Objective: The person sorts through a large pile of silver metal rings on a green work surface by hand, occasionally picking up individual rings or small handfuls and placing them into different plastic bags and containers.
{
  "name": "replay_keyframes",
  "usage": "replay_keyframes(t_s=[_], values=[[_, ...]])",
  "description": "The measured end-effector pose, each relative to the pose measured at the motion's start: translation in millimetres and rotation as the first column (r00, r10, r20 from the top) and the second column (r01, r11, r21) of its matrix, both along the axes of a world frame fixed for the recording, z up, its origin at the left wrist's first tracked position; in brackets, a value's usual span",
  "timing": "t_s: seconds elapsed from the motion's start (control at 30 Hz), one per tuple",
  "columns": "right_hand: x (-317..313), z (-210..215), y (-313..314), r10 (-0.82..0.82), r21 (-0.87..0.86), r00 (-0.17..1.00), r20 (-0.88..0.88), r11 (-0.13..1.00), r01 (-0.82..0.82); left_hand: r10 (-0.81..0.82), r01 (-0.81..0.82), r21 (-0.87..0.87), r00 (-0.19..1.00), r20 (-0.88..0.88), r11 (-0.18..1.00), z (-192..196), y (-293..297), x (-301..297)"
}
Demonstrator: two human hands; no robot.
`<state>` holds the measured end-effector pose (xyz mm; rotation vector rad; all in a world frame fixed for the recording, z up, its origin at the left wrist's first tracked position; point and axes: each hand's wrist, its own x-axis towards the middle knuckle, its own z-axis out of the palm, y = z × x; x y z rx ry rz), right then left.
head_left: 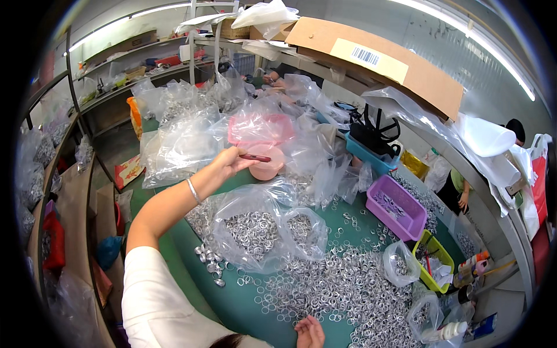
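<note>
The left hand [231, 162] pinches a slim dark-red object [256, 158], which juts rightward from its fingertips over a pink bowl [268, 170], while the right hand [310, 333], fingers loosely curled, appears beside scattered metal rings [348, 284] on a green tabletop [239, 298]

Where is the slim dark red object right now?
In the head view, the slim dark red object is just left of centre, held by the left hand and overlapping the round pink bowl in the picture.

The slim object [255, 158] is dark red, the rings [348, 278] silver, the tabletop [232, 304] green
</note>
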<state>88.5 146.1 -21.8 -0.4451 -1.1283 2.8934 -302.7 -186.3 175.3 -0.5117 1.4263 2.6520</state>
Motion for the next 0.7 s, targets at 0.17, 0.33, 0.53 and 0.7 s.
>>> replay_keyframes(t_s=[0.17, 0.33, 0.53, 0.7], values=[[1, 3, -2, -0.028, -0.024, 0.998, 0.048, 0.999, 0.029, -0.062, 0.062, -0.044, 0.998, 0.000, 0.997, 3, -10, -3], [-1, 1, -3, -0.037, 0.023, 0.998, 0.043, 0.999, 0.036, -0.037, 0.039, -0.063, 0.999, 0.034, 0.997, 1, 12, -9], [-4, 8, -5, -0.032, 0.020, 0.999, 0.018, 0.999, 0.032, 0.075, -0.072, -0.052, 0.996, 0.047, 0.996, -14, 31, -28], [-4, 9, -8, -0.032, 0.015, 0.999, 0.004, 0.999, 0.032, 0.082, -0.079, -0.043, 0.993, 0.084, 0.996, -35, 31, -56]])
